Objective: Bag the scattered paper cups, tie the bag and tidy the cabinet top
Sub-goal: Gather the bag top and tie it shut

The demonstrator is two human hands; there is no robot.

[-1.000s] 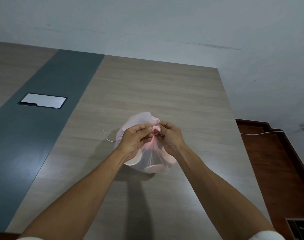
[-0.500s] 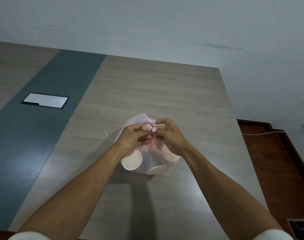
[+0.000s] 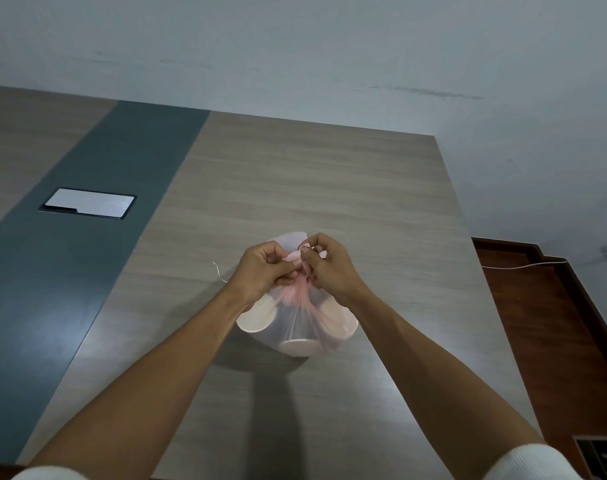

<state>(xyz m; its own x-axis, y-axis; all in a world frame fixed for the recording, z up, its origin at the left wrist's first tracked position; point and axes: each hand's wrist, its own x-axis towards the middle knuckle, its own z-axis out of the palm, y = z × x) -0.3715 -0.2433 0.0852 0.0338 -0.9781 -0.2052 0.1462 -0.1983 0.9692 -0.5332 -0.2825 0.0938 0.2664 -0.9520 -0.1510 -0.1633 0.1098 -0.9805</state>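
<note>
- Compared with half a second earlier, the right hand (image 3: 333, 268) has lifted a pink tail of the bag's mouth higher, and the gathered neck looks more tightly twisted.
- The left hand (image 3: 265, 271) pinches the neck from the left; both grips are closed on the plastic, fingers curled.
- The thin translucent pink plastic bag (image 3: 305, 327) rests on the pale wood-grain desk (image 3: 295, 174), near its middle, bulging round with crinkled pleats.
- Smooth white paper cups (image 3: 257, 318) press against the film inside.
- A thin white string (image 3: 219, 271) lies just left of the bag.
- A flat grey rectangular panel (image 3: 89, 206) sits in the dark band at far left.
</note>
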